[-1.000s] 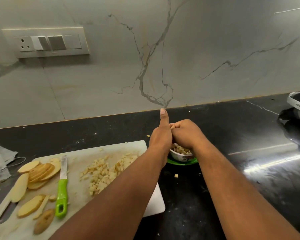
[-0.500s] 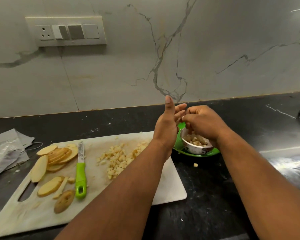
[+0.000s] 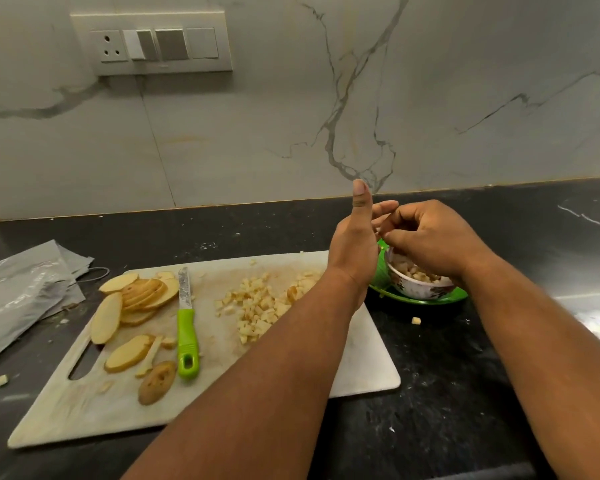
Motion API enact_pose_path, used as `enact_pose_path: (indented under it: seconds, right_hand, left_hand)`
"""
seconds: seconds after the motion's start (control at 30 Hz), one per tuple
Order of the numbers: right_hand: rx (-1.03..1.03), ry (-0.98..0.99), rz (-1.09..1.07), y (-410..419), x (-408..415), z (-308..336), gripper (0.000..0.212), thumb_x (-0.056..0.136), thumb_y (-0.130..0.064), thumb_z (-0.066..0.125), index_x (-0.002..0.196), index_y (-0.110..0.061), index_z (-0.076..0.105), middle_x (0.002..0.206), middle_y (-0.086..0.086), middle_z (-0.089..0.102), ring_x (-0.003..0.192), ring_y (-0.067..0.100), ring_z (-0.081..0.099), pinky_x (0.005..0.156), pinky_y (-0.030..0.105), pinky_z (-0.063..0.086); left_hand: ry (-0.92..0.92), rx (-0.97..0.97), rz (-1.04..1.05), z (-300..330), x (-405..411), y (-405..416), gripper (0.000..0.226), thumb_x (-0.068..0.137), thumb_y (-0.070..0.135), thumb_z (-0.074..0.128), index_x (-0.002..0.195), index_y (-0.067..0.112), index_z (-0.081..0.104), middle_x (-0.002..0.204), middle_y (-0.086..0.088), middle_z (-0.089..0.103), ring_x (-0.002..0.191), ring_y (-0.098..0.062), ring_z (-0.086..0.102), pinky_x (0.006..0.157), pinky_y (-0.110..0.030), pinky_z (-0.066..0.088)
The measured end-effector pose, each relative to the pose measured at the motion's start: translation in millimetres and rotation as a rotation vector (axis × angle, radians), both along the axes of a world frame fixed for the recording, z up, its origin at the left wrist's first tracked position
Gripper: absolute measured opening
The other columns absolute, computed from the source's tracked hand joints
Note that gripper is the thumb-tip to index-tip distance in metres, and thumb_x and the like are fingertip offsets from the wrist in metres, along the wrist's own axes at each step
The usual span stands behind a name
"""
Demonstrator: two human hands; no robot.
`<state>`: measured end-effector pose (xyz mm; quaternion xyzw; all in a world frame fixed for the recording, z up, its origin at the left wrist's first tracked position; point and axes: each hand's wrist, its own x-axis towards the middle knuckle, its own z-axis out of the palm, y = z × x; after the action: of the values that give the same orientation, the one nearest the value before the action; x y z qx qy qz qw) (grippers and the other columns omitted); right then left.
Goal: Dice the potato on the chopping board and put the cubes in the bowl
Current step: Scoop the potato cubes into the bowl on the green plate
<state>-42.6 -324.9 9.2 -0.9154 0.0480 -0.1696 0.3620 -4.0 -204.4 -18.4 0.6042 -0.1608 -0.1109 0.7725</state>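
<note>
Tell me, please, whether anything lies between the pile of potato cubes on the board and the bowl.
Yes: the left hand is raised on edge between the potato cubes and the bowl, with the right hand over the bowl.

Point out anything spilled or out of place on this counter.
Two potato cubes lie stray on the black counter: one just in front of the green plate under the bowl, another left of the chopping board.

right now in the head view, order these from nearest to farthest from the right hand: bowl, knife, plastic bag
1. Bowl: directly beneath the right hand, on the green plate.
2. Knife: on the chopping board, left of the cube pile.
3. Plastic bag: on the counter at far left.
</note>
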Motion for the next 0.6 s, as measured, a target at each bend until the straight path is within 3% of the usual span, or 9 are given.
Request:
enact_pose_path:
  seconds: [0.13, 0.27, 0.33, 0.43, 0.53, 0.6]
  right_hand:
    - [0.016, -0.198, 0.005, 12, -1, 3, 0.013, 0.091, -0.018, 0.066, 0.084, -0.023, 0.075, 0.079, -0.005, 0.073, 0.077, 0.011, 0.068, 0.072, 0.029, 0.057]
    - [0.152, -0.346, 0.106, 46, -2, 10, 0.018, 0.091, -0.013, 0.065, 0.081, -0.025, 0.074, 0.072, -0.011, 0.073, 0.067, 0.005, 0.067, 0.06, 0.019, 0.052]
    - [0.131, -0.301, 0.151, 68, 3, 8, 0.015, 0.091, -0.016, 0.065, 0.084, -0.022, 0.076, 0.073, -0.009, 0.073, 0.067, 0.009, 0.068, 0.062, 0.025, 0.054]
    - [-0.161, -0.15, 0.213, 98, 11, -4, 0.015, 0.09, -0.023, 0.062, 0.094, -0.02, 0.076, 0.084, -0.004, 0.074, 0.073, 0.013, 0.067, 0.068, 0.033, 0.056]
    - [-0.47, -0.029, 0.206, 117, 15, -21, 0.037, 0.094, -0.038, 0.057, 0.124, -0.02, 0.068, 0.121, -0.001, 0.069, 0.111, 0.017, 0.062, 0.098, 0.034, 0.049]
    - [-0.55, 0.028, 0.192, 122, 19, -33, 0.043, 0.097, -0.047, 0.05, 0.122, -0.016, 0.065, 0.122, 0.005, 0.067, 0.115, 0.025, 0.058, 0.095, 0.036, 0.046]
  left_hand:
    - [-0.052, -0.049, 0.059, 9, -4, 6, 0.071, 0.093, 0.079, 0.038, 0.108, 0.021, 0.077, 0.112, -0.008, 0.078, 0.113, -0.025, 0.071, 0.108, -0.049, 0.051]
    - [-0.121, -0.025, 0.115, 33, -9, 39, 0.056, 0.099, 0.062, 0.053, 0.111, 0.013, 0.077, 0.104, -0.009, 0.078, 0.103, -0.021, 0.075, 0.097, -0.043, 0.059]
    - [-0.18, 0.093, 0.135, 45, -6, 67, 0.054, 0.099, 0.06, 0.056, 0.112, 0.011, 0.076, 0.104, -0.011, 0.077, 0.103, -0.019, 0.074, 0.092, -0.04, 0.06]
    - [-0.278, 0.337, 0.162, 53, 6, 112, 0.052, 0.095, 0.07, 0.051, 0.114, 0.027, 0.075, 0.114, 0.004, 0.075, 0.114, -0.019, 0.067, 0.099, -0.041, 0.051]
    - [-0.289, 0.577, 0.209, 44, 18, 146, 0.062, 0.093, 0.079, 0.041, 0.116, 0.031, 0.073, 0.117, 0.009, 0.072, 0.118, -0.018, 0.06, 0.1, -0.043, 0.043]
    - [-0.206, 0.617, 0.203, 34, 22, 158, 0.063, 0.095, 0.078, 0.036, 0.115, 0.03, 0.073, 0.12, 0.005, 0.071, 0.12, -0.02, 0.059, 0.096, -0.043, 0.039]
